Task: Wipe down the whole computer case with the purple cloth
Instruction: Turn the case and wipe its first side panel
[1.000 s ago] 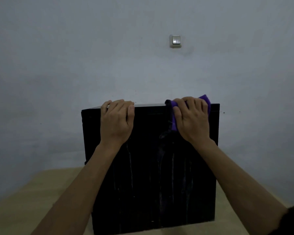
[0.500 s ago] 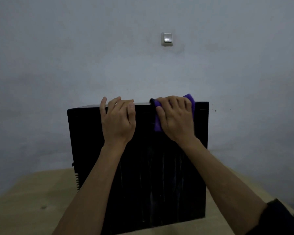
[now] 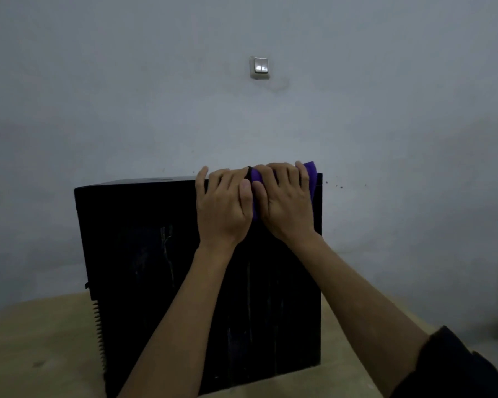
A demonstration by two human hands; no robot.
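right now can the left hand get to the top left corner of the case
Probably yes. The left hand rests on the top edge of the computer case, and the edge toward that corner looks bare. The right hand holds the purple cloth, though.

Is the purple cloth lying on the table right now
No, the purple cloth is up at the top edge of the computer case, held under the right hand, not on the table.
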